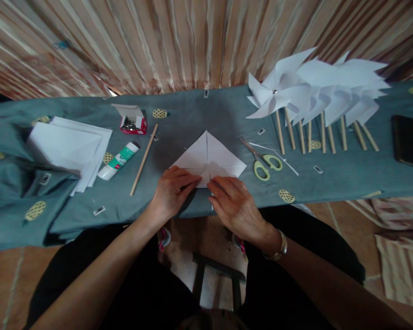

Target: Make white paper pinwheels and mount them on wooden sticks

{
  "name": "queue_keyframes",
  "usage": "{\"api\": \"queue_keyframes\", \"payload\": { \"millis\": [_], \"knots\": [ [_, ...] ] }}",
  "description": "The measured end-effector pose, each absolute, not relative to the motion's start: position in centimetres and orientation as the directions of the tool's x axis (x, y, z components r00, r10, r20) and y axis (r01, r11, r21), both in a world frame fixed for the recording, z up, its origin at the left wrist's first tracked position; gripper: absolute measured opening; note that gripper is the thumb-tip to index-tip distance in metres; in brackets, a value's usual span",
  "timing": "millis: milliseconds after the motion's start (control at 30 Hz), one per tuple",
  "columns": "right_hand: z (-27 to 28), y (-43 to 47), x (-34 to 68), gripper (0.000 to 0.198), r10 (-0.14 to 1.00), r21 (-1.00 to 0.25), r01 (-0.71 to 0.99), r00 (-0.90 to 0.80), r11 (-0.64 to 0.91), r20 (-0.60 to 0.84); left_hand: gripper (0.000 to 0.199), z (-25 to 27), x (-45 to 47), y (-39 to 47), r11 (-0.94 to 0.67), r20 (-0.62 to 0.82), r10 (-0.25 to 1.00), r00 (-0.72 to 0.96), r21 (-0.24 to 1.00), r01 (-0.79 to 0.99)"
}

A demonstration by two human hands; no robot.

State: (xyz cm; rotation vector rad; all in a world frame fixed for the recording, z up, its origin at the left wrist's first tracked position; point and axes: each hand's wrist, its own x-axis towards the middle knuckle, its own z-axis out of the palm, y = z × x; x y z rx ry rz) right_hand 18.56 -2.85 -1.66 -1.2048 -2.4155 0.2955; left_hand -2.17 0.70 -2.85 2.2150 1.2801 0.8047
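Observation:
A square of white paper (208, 153) lies with one corner pointing away from me, and straight cut lines run from its corners toward the middle. My left hand (175, 187) is on its near left side, fingers pressed together at the paper near the centre. On the near right side my right hand (232, 197) grips the paper too, with fingers curled. Both hands hide the near corner. Close by on the right are scissors with green handles (266, 166), their blades nearly together. A wooden stick (143, 159) rests left of the paper.
Several white paper pinwheels (296, 91) on sticks lie at the back right. A dark phone (409, 140) is at the far right. On the left are a glue stick (119, 160), a small red and white box of metal pins (133, 123) and stacked white sheets (67, 142).

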Motion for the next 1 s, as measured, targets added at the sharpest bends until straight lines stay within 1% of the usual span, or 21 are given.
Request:
{"api": "queue_keyframes", "payload": {
  "millis": [167,233,667,867,1000],
  "knots": [
    [-1.6,-2.8,18.5,0.031,0.806,-0.379,0.712,-0.531,0.591,0.260,0.024,-2.7,-2.2,0.9,-0.479,0.222,0.874,0.432,0.546,0.688],
    [-1.6,-2.8,18.5,0.030,0.811,-0.388,0.712,-0.525,0.585,0.258,0.024,-2.7,-2.2,0.9,-0.480,0.216,0.873,0.437,0.530,0.698],
    [-1.8,-2.7,18.4,0.029,0.797,-0.365,0.709,-0.534,0.604,0.282,0.025,-2.8,-2.1,0.9,-0.487,0.214,0.871,0.443,0.507,0.711],
    [-1.6,-2.2,18.5,0.030,0.816,-0.385,0.719,-0.500,0.578,0.291,0.025,-2.7,-2.2,1.1,-0.487,0.189,0.868,0.459,0.503,0.713],
    [-1.6,-1.6,18.6,0.036,0.829,-0.334,0.761,-0.485,0.557,0.278,0.025,-2.6,-2.2,1.1,-0.487,0.187,0.867,0.461,0.505,0.712]
  ]
}}
